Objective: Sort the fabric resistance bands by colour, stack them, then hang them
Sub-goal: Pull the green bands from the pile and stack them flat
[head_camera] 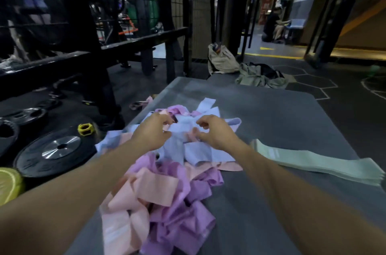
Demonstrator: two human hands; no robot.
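Fabric bands (167,192) are lying heaped under the left hand (149,132) and right hand (215,131), both half-curled, gripping nothing clearly.

Both bare forearms reach forward from the lower corners, converging toward the middle. The left hand (151,132) is palm down, its fingers (167,122) curled with thumb and fingertips drawn close together. The right hand (215,131) mirrors it just beside, fingers (201,124) curled inward toward the left hand, thumb below them
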